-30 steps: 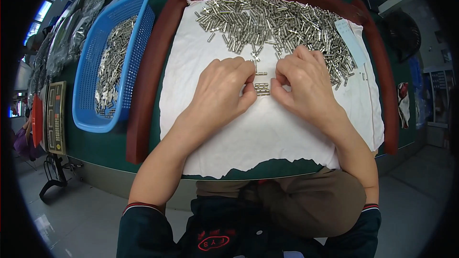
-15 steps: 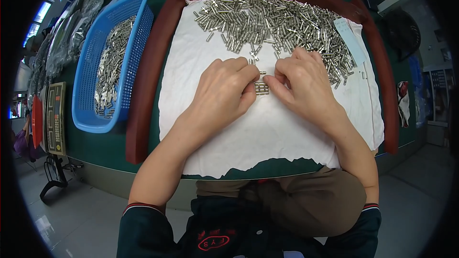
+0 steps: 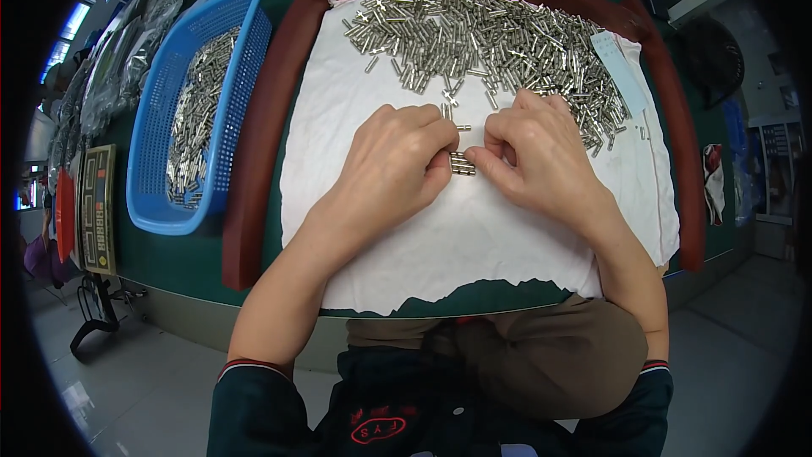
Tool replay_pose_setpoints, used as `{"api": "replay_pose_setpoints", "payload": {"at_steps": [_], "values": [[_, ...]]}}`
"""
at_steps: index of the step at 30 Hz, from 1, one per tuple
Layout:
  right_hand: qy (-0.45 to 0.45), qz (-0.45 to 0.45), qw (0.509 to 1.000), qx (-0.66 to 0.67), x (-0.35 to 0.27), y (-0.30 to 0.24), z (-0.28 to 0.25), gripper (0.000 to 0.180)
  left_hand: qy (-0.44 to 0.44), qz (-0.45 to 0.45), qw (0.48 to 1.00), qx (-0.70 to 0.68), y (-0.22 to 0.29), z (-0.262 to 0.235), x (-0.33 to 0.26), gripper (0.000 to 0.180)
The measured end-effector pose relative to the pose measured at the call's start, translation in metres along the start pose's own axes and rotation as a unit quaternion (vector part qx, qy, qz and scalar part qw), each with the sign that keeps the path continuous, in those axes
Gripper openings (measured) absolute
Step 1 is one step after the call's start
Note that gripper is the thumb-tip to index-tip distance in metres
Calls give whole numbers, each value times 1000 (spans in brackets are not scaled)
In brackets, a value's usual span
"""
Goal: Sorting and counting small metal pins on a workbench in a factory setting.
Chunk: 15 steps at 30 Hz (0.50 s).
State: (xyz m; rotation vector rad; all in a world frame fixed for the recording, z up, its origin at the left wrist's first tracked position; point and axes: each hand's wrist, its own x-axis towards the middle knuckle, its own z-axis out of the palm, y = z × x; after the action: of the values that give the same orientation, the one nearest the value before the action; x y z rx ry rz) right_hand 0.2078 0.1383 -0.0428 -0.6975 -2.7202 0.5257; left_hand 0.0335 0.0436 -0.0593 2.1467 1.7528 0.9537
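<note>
Bright, even overhead light; sharp centre, fisheye-bent dark rim.

This is a factory or workshop sorting station: a green bench [image 3: 178, 254] edged by a brown raised frame [image 3: 262, 161], a white cloth [image 3: 474, 245] heaped with small metal pins [image 3: 491, 42] along its far edge, and a blue plastic basket [image 3: 233, 76] of more pins at the bench's left edge.

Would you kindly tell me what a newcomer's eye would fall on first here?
First the heap of small metal pins across the far part of the white cloth. Then the left hand and right hand, fingertips meeting over a short row of pins at the cloth's centre. Left of them, a blue basket holds more pins.
</note>
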Motion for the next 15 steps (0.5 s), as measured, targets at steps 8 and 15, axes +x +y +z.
{"api": "replay_pose_setpoints", "payload": {"at_steps": [8,15], "values": [[16,-18,1000,6,-2,4,1,31,-8,-11,1000,-12,2,-1,1,7],[-13,-13,1000,22,-2,5,1,36,-4,-16,1000,-6,-1,-1,0,7]]}}
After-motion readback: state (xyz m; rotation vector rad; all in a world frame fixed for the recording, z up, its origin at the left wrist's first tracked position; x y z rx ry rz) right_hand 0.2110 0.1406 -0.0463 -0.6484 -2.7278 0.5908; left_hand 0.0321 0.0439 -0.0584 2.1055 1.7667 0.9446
